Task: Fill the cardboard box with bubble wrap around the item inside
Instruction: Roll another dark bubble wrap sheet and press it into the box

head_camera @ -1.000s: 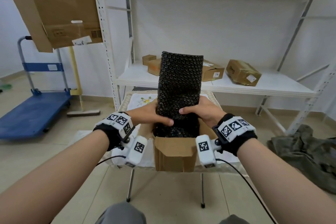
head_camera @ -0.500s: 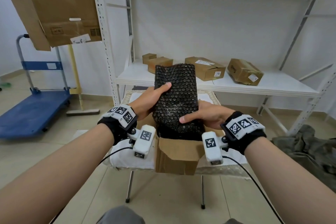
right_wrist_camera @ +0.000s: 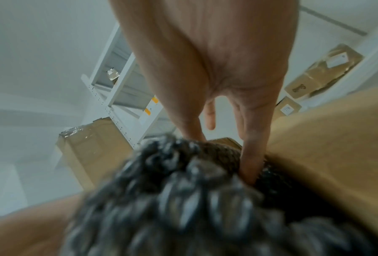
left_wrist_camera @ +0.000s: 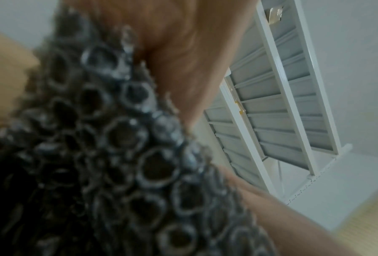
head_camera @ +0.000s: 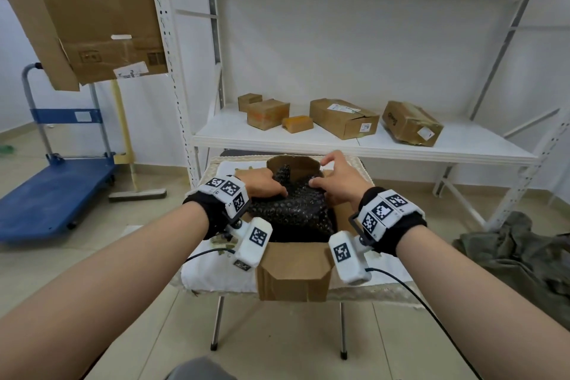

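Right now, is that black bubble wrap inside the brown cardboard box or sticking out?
Mostly inside: black bubble wrap fills the brown cardboard box, mounded at its rim.

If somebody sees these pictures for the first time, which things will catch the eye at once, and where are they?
First comes the black bubble wrap, bulging out of the open cardboard box on a small table in the middle. The left hand and right hand press it down from above, each wrist wearing a band with black-and-white markers. Behind them, a white shelf carries several brown parcels, and a blue trolley stands on the floor at the left.
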Available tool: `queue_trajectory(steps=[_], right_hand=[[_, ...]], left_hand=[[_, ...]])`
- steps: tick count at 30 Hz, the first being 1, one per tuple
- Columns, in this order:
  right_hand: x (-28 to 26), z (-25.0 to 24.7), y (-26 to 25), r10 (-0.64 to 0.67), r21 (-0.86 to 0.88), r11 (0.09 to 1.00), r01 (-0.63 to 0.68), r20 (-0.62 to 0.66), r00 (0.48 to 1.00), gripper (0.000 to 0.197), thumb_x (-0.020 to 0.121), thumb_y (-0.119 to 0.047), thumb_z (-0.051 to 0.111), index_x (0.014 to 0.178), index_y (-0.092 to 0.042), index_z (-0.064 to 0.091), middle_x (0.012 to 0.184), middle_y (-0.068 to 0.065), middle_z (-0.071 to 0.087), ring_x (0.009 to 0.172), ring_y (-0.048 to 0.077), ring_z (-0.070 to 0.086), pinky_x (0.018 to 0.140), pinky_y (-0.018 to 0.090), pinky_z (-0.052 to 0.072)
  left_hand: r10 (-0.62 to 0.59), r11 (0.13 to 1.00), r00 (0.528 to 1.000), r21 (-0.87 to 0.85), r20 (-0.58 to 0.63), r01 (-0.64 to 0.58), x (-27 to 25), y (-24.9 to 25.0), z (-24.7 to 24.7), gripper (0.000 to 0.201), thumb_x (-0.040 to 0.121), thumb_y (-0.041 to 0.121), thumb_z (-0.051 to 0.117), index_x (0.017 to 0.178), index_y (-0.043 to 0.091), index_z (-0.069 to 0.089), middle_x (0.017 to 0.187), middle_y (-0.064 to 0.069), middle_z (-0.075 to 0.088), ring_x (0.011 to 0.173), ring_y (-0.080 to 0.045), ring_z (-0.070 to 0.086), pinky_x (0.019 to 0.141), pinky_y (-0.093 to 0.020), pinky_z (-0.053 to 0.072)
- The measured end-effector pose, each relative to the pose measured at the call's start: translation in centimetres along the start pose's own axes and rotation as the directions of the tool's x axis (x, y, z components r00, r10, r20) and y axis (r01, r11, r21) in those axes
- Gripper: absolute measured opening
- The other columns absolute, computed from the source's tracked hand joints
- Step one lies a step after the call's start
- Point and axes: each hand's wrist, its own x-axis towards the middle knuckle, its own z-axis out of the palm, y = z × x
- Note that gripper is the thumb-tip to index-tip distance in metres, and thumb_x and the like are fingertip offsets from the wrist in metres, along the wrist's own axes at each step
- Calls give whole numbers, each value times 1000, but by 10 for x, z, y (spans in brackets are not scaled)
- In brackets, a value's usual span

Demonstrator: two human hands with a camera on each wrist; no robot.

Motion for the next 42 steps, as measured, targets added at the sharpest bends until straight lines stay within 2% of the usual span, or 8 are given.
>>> queue_trajectory(steps=[6, 12, 16, 19, 22, 29, 38, 42], right_hand=[[11, 3, -8, -117, -280, 950, 136, 86, 989, 38, 56, -66, 69, 78, -36, 74, 107, -5, 69, 102, 15, 63, 92, 40, 54], [8, 6, -14, -12, -590, 788, 175, 270, 963, 53, 88, -65, 53, 132, -36, 61, 141, -1, 56, 127, 22, 52, 101, 31, 41], [3, 9, -21, 52, -732, 643, 225, 334, 941, 57, 98, -57, 45, 146, -28, 47, 148, 3, 49, 135, 24, 44, 99, 29, 36], [4, 12, -25, 89, -766, 589, 256, 377, 922, 56, 100, -51, 44, 147, -19, 46, 147, 4, 50, 133, 24, 46, 103, 30, 37], [9, 13, -25, 122, -766, 580, 276, 417, 901, 63, 98, -55, 46, 149, -19, 41, 151, 3, 45, 136, 24, 44, 109, 32, 36], [5, -20, -37, 144, -639, 693, 335, 578, 803, 74, 83, -58, 67, 145, -25, 44, 150, -3, 43, 137, 18, 40, 116, 37, 31], [12, 25, -21, 127, -838, 262, 478, 521, 844, 93, 60, -54, 87, 134, -22, 41, 131, 0, 42, 119, 24, 47, 96, 42, 46], [14, 32, -21, 137, -849, 261, 460, 505, 852, 103, 54, -53, 91, 134, -20, 35, 129, 5, 39, 119, 28, 47, 98, 49, 48]], left_hand=[[-4, 994, 999, -111, -34, 0, 24, 11, -6, 45, 88, 30, 69, 123, 2, 61, 125, -13, 63, 113, -30, 59, 100, -39, 48], [17, 980, 990, -192, -141, -45, 34, 11, 9, 70, 87, 23, 69, 145, 7, 33, 129, -14, 55, 115, -31, 56, 101, -40, 46], [331, 934, 888, -20, -319, -356, 23, 10, -1, 70, 76, 22, 81, 134, 22, 41, 131, -10, 38, 119, -30, 48, 103, -43, 43], [490, 851, 871, 226, -17, -474, 4, 10, -24, 50, 82, 37, 78, 126, 24, 59, 130, -3, 46, 119, -21, 46, 104, -38, 41], [320, 865, 903, 300, 287, -402, -1, 4, -38, 59, 82, 57, 70, 133, 30, 59, 145, 4, 47, 133, -17, 43, 113, -37, 34], [138, 841, 937, 461, 322, -282, 19, -1, -18, 114, 56, 80, 74, 152, 36, 32, 159, 2, 33, 145, -22, 33, 117, -45, 30], [225, 717, 925, 591, 306, -370, 22, 6, 5, 102, 55, 83, 70, 137, 28, 45, 133, 4, 59, 121, -22, 55, 108, -41, 41], [260, 760, 918, 522, 300, -386, 21, -4, 5, 104, 49, 89, 68, 133, 29, 48, 128, 6, 60, 117, -19, 56, 108, -42, 41]])
